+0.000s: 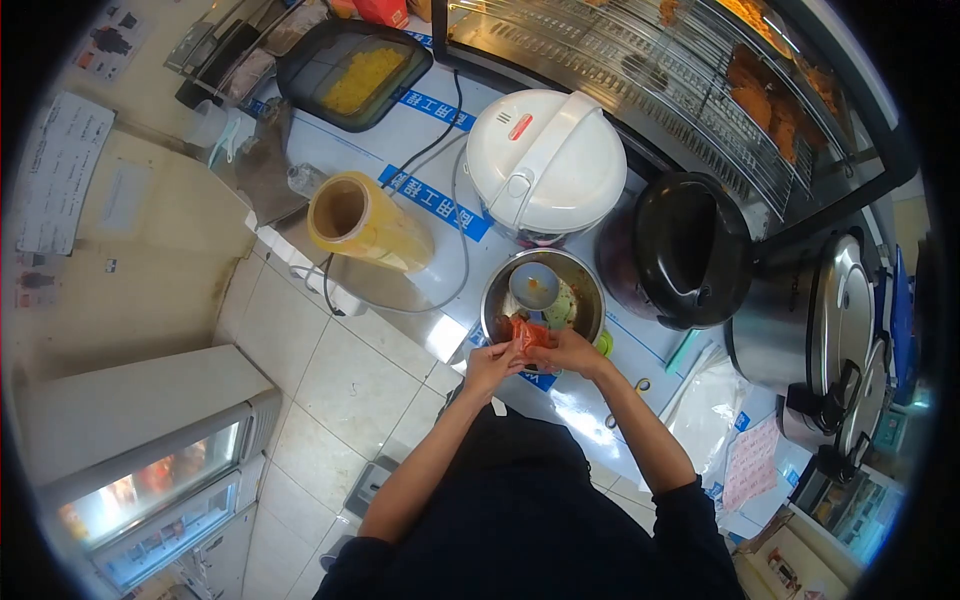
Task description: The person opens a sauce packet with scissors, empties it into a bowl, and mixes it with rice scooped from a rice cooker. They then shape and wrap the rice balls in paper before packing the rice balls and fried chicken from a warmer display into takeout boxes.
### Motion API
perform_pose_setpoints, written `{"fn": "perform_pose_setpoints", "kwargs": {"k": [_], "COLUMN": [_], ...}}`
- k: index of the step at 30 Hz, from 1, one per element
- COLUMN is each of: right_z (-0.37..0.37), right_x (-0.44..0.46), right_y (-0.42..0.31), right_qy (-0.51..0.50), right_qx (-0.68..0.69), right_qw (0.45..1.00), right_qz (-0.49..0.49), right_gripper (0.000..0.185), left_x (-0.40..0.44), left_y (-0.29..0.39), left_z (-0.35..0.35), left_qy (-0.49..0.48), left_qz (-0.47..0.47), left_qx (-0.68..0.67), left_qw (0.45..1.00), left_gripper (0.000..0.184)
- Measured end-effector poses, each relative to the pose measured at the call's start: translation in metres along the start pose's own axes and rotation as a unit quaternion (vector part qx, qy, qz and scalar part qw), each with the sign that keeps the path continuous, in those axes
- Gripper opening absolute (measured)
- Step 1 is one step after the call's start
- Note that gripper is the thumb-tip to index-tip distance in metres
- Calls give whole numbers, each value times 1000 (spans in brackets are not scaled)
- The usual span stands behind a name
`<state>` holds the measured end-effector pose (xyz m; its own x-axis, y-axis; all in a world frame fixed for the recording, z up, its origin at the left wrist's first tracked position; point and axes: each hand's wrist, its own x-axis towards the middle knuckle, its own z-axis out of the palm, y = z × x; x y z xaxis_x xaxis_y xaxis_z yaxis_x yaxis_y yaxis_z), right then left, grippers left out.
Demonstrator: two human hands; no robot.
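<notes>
Between my two hands is a small red-orange packet (pixel 529 337), held at the near rim of a steel bowl (pixel 597 318). My left hand (pixel 492 366) pinches its left side, and my right hand (pixel 568 353) grips the right side. Whether the packet is torn cannot be made out. Inside the bowl sits a small grey bowl (pixel 534 284) with a bit of orange residue. Something pale green (pixel 562 306) lies beside it. A bright green object (pixel 604 343) shows at the steel bowl's right edge, close to my right hand.
Behind the bowl stands a white rice cooker (pixel 545 165), with a black-lidded pot (pixel 680 250) to its right. A roll of film (pixel 370 222) stands left, near a grey cable (pixel 466 270). Scissors (pixel 642 384) and plastic bags (pixel 705 405) lie right. A glass food warmer (pixel 640 75) spans the back.
</notes>
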<state>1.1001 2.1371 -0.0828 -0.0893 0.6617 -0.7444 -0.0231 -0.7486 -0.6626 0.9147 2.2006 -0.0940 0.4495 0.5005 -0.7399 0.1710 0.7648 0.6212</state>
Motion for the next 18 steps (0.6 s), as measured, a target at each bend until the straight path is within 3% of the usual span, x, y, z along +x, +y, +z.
{"fn": "perform_pose_setpoints", "kwargs": {"k": [2,5,7,11,13,18], "right_z": [0,3,11,12,11,4], "right_x": [1,-8,-18,-3,4,6], "right_y": [0,-15,-31,-4,4,4], "right_qy": [-26,15,46,43,31,27], "right_qx": [34,49,-74,-167,-2,-5], "right_qw": [999,999,995,980,991,994], "right_qz": [-17,-1,-42,-104,-127,-101], "right_gripper": [56,60,48,46,49,49], "left_x": [0,1,0,-1,0,-2], "left_y": [-2,-6,-3,3,0,-5], "left_z": [-4,-12,-13,-8,-14,-18], "left_qy": [7,0,25,44,62,55], "left_qz": [-6,16,12,3,3,-3], "left_qx": [3,33,46,29,9,17], "left_qw": [1000,999,999,999,998,998], "left_gripper": [33,32,30,27,26,29]}}
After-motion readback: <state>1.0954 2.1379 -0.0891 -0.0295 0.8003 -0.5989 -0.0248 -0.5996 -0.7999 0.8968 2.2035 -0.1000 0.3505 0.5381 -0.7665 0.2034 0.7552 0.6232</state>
